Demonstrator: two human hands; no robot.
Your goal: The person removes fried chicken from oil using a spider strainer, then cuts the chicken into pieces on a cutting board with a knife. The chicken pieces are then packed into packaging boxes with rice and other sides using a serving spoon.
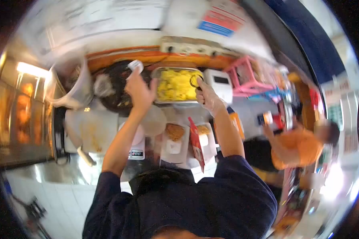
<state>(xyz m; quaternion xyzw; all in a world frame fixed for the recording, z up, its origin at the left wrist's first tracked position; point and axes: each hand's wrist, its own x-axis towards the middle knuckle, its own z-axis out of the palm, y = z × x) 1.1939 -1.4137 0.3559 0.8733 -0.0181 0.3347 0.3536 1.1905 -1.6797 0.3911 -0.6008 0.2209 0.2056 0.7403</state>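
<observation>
White object (135, 65) gripped in left hand (140, 91), right hand (208, 97) closed on black loop (195, 81) by yellow-food tray (158, 72)

Dark navy top (187, 203) with sleeves (107, 187) pushed past elbows.

I see both arms extended forward from the torso, dark sleeves to about the elbow and forearms bare. The left hand (140, 89) is raised with its back toward the camera, fingertips pinched together at the top. The right hand (208, 98) sits near the same level, well apart from the left, fingers curled closed, wrist in line with the forearm.
</observation>
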